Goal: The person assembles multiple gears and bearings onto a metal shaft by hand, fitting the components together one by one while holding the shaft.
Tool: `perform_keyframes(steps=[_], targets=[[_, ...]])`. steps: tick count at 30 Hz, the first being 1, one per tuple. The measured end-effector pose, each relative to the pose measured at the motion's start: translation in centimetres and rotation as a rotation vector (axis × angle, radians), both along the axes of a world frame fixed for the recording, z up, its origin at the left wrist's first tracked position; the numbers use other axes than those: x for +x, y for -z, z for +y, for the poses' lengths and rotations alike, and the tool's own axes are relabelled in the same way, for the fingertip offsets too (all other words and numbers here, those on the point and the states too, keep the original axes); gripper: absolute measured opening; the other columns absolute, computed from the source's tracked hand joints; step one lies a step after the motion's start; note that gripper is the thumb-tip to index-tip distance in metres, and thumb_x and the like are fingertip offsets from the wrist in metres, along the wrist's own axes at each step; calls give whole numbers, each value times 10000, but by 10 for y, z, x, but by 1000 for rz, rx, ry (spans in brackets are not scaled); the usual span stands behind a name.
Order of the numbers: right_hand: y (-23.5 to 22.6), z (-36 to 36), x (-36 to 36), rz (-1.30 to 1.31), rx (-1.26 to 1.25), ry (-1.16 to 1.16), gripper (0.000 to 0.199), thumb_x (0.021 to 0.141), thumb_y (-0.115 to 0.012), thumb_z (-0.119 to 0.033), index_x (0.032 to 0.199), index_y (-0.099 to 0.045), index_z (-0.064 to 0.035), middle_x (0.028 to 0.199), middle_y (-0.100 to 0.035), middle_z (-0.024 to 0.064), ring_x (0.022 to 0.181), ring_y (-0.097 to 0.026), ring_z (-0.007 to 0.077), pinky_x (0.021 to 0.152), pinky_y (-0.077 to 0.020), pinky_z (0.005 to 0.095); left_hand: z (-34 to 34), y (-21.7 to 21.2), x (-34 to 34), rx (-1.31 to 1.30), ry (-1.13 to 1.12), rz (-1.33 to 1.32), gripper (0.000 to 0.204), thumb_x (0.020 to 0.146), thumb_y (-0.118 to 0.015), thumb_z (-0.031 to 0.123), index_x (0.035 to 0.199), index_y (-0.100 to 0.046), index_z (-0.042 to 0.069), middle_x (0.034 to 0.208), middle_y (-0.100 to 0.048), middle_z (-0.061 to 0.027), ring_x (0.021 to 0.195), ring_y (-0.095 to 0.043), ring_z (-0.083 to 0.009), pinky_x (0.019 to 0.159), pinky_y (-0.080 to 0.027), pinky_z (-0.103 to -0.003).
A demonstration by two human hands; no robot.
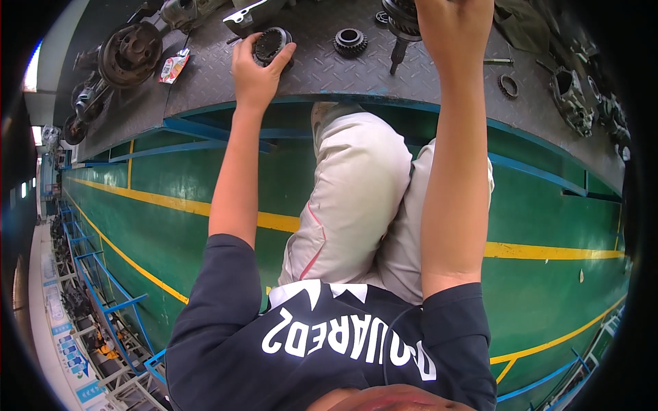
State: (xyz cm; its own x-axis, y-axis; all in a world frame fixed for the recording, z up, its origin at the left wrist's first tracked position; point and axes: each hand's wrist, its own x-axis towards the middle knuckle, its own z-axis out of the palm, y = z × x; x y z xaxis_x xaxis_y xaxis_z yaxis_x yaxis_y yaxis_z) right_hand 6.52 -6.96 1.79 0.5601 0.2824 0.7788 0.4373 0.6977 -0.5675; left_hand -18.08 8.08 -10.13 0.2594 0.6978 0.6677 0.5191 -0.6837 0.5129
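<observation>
My left hand (256, 68) has its thumb and fingers curled round a dark toothed gear ring (286, 42) on the steel bench top. To the right, my right hand (456, 27) reaches up to the picture's top edge, where its fingers are cut off. It is close beside a dark gear shaft (398, 51), whose thin end points down towards me; whether the hand touches it is hidden. Between my hands lies a loose gear (350, 42), and a smaller ring (382, 18) sits beyond it.
The bench (315, 75) has a patterned steel top and a blue frame. At left are a round rusty hub (130, 55) and a coloured packet (175, 66). On the right lie a toothed ring (508, 86), a thin rod (498, 61) and a metal housing (572, 103).
</observation>
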Motion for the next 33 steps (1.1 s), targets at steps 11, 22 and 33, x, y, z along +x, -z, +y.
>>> perform_keyframes(steps=[11,22,33], targets=[[2,-2,3,9,-16,49,542,912,-817,-141,1371,-560,-11,1133,-670,66,961,-638,119,853,-527,271,-15,14,1,-111,24,157,743,796,-938,424,1328,-697,-35,1267,-709,-204,1100,-738,-302,959,-593,-363],[0,-4,1,-6,-20,13,539,914,-806,-130,1370,-548,-2,1113,-673,62,919,-645,107,809,-534,265,-38,22,40,-64,220,66,723,838,-914,414,1380,-663,6,1392,-654,-202,1253,-682,-343,1066,-566,-417],[13,4,17,-418,-20,422,555,929,-801,-118,1401,-534,-1,1134,-671,63,973,-648,113,859,-533,265,-39,24,42,-177,247,56,776,841,-895,488,1418,-641,37,1424,-633,-195,1280,-663,-349,1079,-556,-422]])
